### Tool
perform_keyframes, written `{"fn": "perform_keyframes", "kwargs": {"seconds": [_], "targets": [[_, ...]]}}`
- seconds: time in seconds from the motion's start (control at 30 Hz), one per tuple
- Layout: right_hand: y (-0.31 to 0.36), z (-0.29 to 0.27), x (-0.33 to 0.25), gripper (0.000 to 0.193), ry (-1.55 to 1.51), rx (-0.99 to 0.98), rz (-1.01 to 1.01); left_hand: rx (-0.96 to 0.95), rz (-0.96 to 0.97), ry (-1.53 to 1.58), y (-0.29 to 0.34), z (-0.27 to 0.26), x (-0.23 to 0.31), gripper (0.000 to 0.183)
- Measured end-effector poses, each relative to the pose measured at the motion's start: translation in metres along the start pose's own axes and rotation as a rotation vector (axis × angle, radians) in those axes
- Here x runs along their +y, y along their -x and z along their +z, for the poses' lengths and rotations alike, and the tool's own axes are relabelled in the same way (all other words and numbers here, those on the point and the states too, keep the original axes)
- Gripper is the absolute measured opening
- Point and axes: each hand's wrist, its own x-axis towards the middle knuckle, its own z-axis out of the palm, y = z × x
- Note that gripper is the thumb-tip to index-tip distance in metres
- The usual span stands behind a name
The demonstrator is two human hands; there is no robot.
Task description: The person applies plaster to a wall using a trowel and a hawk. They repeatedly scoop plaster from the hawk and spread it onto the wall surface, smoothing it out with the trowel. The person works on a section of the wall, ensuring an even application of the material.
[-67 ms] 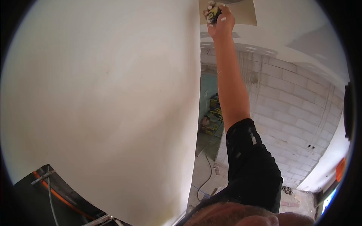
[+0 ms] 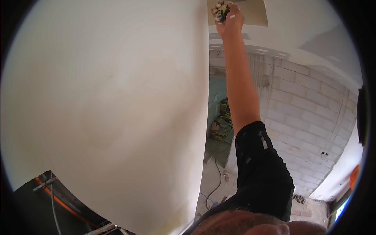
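My right hand [image 2: 233, 19] is raised high at the top of the view, arm almost straight, in a black sleeve marked with white. Its fingers are closed around a yellow-and-black tool handle [image 2: 222, 11], smeared with white; the upper edge of the picture cuts off what lies beyond it. White smears also show on the hand. Behind it is a beige rectangular surface [image 2: 256, 13]. A large smooth white wall [image 2: 113, 98] fills the left side, its edge close to the raised arm. My left hand is out of sight.
Past the wall edge, a grey block wall [image 2: 301, 105] rises at the right under a white ceiling [image 2: 282, 37]. Dark-and-yellow packages [image 2: 221, 131] are stacked behind my arm. A hose [image 2: 217, 186] lies on the floor below. Metal bars [image 2: 51, 196] show at lower left.
The background has shifted very slightly to the right. My right hand keeps its grip on the tool handle in nearly the same place.
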Motion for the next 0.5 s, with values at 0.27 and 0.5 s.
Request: {"fn": "perform_keyframes", "kwargs": {"seconds": [0.27, 0.5], "targets": [[0.046, 0.032, 0.013, 0.013, -0.131, 0.133, -0.074, 0.132, 0.145, 0.108, 0.055, -0.029, -0.002, 0.024], [0.349, 0.002, 0.007, 0.031, -0.177, -0.140, 0.295, 0.291, 0.346, 0.327, 0.139, -0.081, -0.021, 0.020]]}}
